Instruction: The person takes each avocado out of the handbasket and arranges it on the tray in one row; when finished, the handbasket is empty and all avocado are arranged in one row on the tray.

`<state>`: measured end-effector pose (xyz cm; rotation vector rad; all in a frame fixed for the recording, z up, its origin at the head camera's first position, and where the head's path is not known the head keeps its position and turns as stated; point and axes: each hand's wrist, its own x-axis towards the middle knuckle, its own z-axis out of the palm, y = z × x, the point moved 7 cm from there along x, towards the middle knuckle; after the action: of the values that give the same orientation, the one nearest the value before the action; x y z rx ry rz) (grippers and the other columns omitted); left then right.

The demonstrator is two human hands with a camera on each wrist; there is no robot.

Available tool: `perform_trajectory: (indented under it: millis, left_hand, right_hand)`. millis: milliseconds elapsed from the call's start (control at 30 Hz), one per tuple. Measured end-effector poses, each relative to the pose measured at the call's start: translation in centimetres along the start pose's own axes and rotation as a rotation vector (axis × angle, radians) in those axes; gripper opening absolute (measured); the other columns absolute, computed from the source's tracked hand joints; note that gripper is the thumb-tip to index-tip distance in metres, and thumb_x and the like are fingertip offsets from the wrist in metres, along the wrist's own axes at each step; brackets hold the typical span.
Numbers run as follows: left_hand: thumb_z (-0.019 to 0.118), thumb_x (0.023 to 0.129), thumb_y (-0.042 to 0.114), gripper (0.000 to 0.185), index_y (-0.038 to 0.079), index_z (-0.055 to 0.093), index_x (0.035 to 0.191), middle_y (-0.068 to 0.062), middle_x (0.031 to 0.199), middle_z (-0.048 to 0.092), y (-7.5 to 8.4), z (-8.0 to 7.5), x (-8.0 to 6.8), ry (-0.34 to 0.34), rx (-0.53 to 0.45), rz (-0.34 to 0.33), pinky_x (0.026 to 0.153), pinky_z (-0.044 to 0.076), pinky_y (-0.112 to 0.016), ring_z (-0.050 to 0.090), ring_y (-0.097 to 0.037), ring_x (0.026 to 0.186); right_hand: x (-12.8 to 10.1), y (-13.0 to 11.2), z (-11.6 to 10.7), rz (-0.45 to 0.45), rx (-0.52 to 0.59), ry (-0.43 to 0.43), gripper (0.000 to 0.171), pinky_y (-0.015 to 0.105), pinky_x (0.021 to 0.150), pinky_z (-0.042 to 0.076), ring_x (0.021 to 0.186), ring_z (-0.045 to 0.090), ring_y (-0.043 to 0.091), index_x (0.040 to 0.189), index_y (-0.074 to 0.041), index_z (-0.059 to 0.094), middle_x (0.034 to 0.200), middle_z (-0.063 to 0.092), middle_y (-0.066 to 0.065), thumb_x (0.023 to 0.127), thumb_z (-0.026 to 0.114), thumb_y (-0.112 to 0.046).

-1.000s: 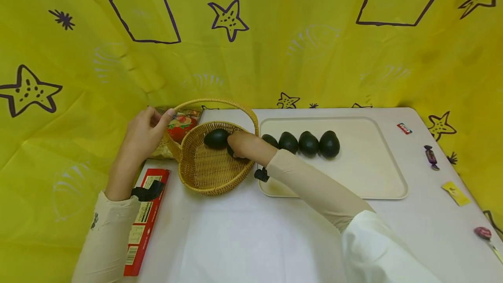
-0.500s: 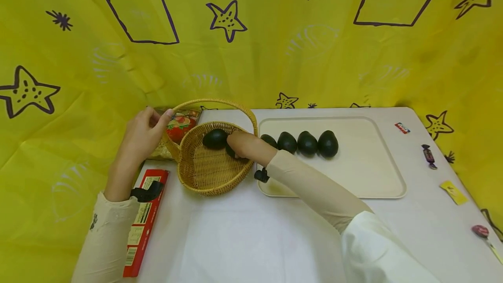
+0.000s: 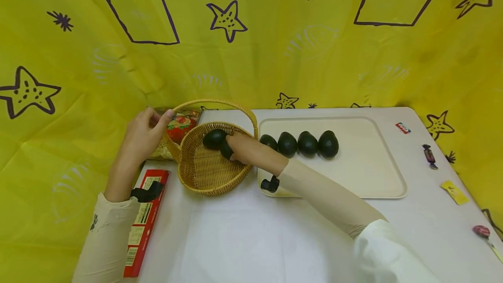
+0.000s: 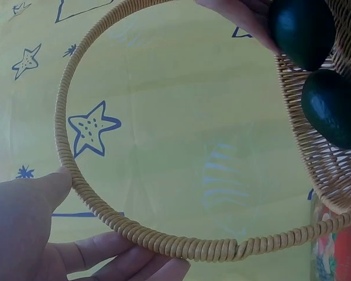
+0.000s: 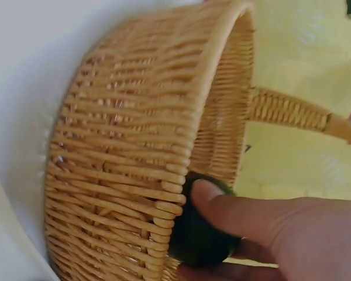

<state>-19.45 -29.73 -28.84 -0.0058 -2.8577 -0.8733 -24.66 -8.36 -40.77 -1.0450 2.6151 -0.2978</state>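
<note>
My left hand (image 3: 143, 136) holds the left side of the arched handle (image 4: 158, 241) of a heart-shaped wicker basket (image 3: 208, 176), with the thumb on one side and the fingertips on the other. My right hand (image 3: 249, 148) reaches over the basket's right rim and grips a dark green avocado (image 5: 202, 237) between thumb and fingers, down inside the basket. Another avocado (image 3: 214, 139) lies in the basket at the back, touching or nearly touching the gripped one. Part of the gripped avocado is hidden by my fingers in the head view.
Right of the basket is a cream tray (image 3: 365, 174) with several avocados (image 3: 308, 144) in a row. A red box (image 3: 145, 226) and a food packet (image 3: 182, 126) lie at left. Several small sweets, including a lollipop (image 3: 481, 231), lie along the right side. A yellow curtain (image 3: 267, 64) hangs behind.
My right wrist and forearm have shifted slightly right and toward me, and more of the gripped avocado shows, closer to the other one. My left hand and the basket stay in place.
</note>
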Motion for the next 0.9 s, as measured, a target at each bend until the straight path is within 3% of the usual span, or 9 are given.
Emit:
perform_trajectory:
  millis: [167, 300, 467, 700, 900]
  left_hand:
    - [0.041, 0.109, 0.06, 0.065, -0.002, 0.057, 0.11, -0.023, 0.11, 0.059, 0.0, -0.1, 0.0, 0.001, 0.005, -0.003, 0.083, 0.044, -0.051, 0.056, -0.04, 0.102]
    - [0.041, 0.109, 0.06, 0.064, -0.002, 0.058, 0.111, -0.022, 0.11, 0.059, 0.0, -0.1, -0.1, 0.006, -0.001, 0.0, 0.084, 0.044, -0.051, 0.056, -0.04, 0.102]
    - [0.042, 0.109, 0.06, 0.064, -0.002, 0.058, 0.111, -0.022, 0.11, 0.059, 0.0, 0.0, -0.1, 0.009, -0.005, 0.004, 0.084, 0.043, -0.051, 0.056, -0.04, 0.102]
    - [0.041, 0.11, 0.058, 0.063, -0.003, 0.058, 0.109, -0.022, 0.108, 0.059, 0.2, 0.0, -0.1, 0.012, 0.005, 0.008, 0.083, 0.043, -0.049, 0.055, -0.039, 0.099]
    - [0.041, 0.109, 0.06, 0.064, -0.002, 0.058, 0.111, -0.021, 0.109, 0.058, 0.2, 0.0, -0.1, 0.005, -0.002, 0.0, 0.08, 0.042, -0.047, 0.054, -0.038, 0.098]
  right_hand:
    - [-2.0, 0.0, -0.7, -0.041, 0.163, 0.053, 0.078, 0.041, 0.116, 0.044, 0.146, 0.05, 0.035, 0.159, 0.006, 0.036, 0.158, 0.049, 0.023, 0.099, 0.077, -0.023]
    - [-4.8, 0.5, -1.6, -0.072, 0.295, 0.117, 0.08, 0.043, 0.118, 0.043, 0.149, 0.047, 0.032, 0.161, 0.003, 0.035, 0.162, 0.046, 0.019, 0.098, 0.078, -0.021]
    - [-8.9, 2.2, -2.5, -0.103, 0.366, 0.19, 0.08, 0.045, 0.116, 0.045, 0.147, 0.049, 0.032, 0.162, -0.002, 0.037, 0.162, 0.047, 0.016, 0.098, 0.078, -0.027]
    - [-14.5, 6.1, -3.7, -0.127, 0.413, 0.351, 0.077, 0.049, 0.111, 0.049, 0.14, 0.057, 0.031, 0.161, -0.007, 0.043, 0.156, 0.055, 0.013, 0.096, 0.08, -0.026]
    - [-18.5, 11.4, -4.4, -0.011, 0.428, 0.413, 0.078, 0.053, 0.112, 0.046, 0.142, 0.054, 0.034, 0.163, -0.013, 0.041, 0.159, 0.051, 0.014, 0.096, 0.08, -0.028]
